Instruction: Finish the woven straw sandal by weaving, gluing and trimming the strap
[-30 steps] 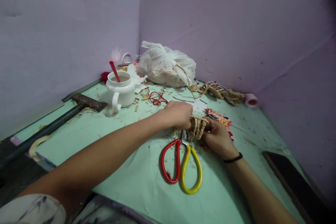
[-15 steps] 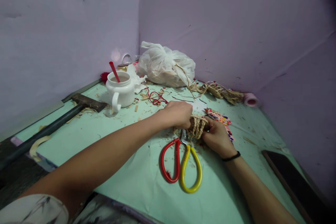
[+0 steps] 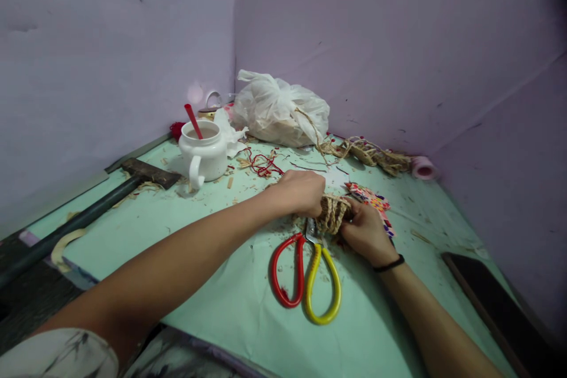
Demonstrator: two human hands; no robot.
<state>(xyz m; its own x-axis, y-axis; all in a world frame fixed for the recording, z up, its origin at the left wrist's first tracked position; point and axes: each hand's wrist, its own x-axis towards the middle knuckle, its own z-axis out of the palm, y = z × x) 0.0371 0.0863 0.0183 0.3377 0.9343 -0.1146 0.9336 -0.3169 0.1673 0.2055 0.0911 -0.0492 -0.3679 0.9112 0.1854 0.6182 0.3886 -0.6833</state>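
Note:
My left hand (image 3: 302, 191) is closed on the left end of a bundle wound with brown jute twine (image 3: 333, 213). Gripping the bundle's right end is my right hand (image 3: 367, 230), fingers curled, a black band on its wrist. The bundle lies low over the green table cover (image 3: 212, 283). Scissors with one red and one yellow handle (image 3: 305, 274) lie shut just below the bundle, their blades tucked under it. A patterned, colourful piece (image 3: 370, 198) lies behind my right hand.
A white pot holding a red stick (image 3: 204, 150) stands at the back left beside a hammer (image 3: 88, 209). In the corner are a white plastic bag (image 3: 281, 112), loose twine (image 3: 376, 155), red thread (image 3: 261, 164) and a pink roll (image 3: 423, 168). A dark slab (image 3: 496, 301) lies right.
Both hands stay on the bundle with only slight shifts of the fingers. Nothing else has moved.

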